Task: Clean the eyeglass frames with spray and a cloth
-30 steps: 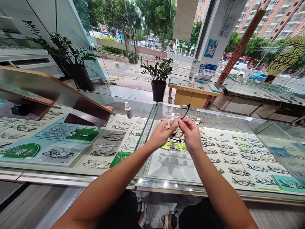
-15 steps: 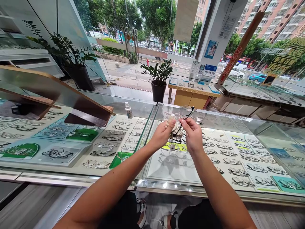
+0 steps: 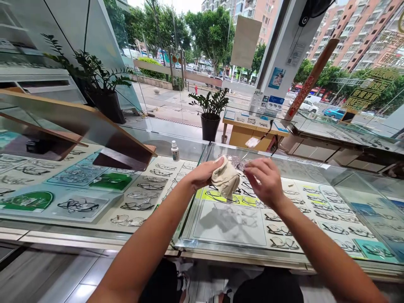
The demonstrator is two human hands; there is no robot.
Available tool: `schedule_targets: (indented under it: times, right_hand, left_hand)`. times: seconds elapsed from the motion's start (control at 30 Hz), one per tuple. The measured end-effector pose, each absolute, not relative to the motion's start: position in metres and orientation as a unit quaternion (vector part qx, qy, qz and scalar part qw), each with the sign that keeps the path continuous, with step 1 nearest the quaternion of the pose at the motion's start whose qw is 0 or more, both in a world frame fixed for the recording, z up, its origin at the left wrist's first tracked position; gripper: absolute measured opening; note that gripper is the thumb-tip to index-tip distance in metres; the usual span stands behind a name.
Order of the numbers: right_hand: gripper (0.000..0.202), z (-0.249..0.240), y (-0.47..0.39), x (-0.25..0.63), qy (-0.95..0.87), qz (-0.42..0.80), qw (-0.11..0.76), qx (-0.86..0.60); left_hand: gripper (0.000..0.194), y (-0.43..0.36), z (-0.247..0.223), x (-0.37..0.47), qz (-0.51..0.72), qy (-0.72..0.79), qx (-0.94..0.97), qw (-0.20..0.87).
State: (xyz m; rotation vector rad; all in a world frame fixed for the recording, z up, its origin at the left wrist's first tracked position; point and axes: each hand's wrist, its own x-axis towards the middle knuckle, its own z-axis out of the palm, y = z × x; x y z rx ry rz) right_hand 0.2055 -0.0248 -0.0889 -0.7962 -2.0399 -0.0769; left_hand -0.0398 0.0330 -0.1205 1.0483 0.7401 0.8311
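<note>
My left hand point(image 3: 206, 171) is closed on a crumpled cream cloth point(image 3: 226, 179), which hangs down from the fingers. Close to its right, my right hand point(image 3: 265, 179) pinches a pair of eyeglasses point(image 3: 264, 135) above the glass counter. The dark temples of these glasses point up and away, past the fingertips. A small white tag point(image 3: 251, 142) shows beside them. Fingers and blur hide part of the lenses, and I cannot tell whether the cloth touches them.
Rows of eyeglasses lie inside the glass display counter point(image 3: 227, 242) below my hands. A small white bottle point(image 3: 175, 151) stands on the glass to the left, near a tilted wooden-framed mirror or stand point(image 3: 75, 122). Beyond the counter is a potted plant point(image 3: 210, 126).
The right hand has moved slightly right and turned, and the glasses now point up and away. The cloth, bunched up before, now hangs loosely from the left hand. The camera view has shifted slightly.
</note>
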Motion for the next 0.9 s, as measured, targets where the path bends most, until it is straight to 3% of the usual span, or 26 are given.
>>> schedule_targets:
  times: [0.17,0.4,0.53,0.67,0.77,0.83,0.9]
  right_hand:
    - [0.027,-0.079,-0.031,0.226,-0.942,-0.037,0.210,-0.258]
    - [0.028,-0.059,-0.031,0.216,-0.961,-0.068,0.148,-0.222]
    - [0.022,-0.067,-0.025,0.213,-0.936,-0.114,0.205,-0.262]
    - [0.013,-0.092,-0.015,0.203,-0.816,-0.093,0.404,-0.402]
    - [0.026,-0.116,-0.003,0.187,-0.690,0.155,0.538,-0.459]
    - [0.034,-0.130,0.006,0.177,-0.607,0.324,0.578,-0.440]
    - [0.039,-0.140,0.012,0.169,-0.574,0.382,0.587,-0.423]
  left_hand:
    - [0.058,0.026,-0.120,-0.043,0.304,0.289,0.549,0.723]
    - [0.051,0.020,-0.121,-0.037,0.201,0.187,0.608,0.745]
    - [0.050,0.026,-0.130,-0.026,0.269,0.175,0.597,0.735]
    - [0.051,0.033,-0.139,-0.020,0.366,0.195,0.587,0.696]
    - [0.051,0.035,-0.140,-0.018,0.397,0.217,0.600,0.660]
    - [0.053,0.034,-0.141,-0.017,0.400,0.225,0.607,0.648]
    - [0.056,0.033,-0.143,-0.015,0.402,0.230,0.612,0.641]
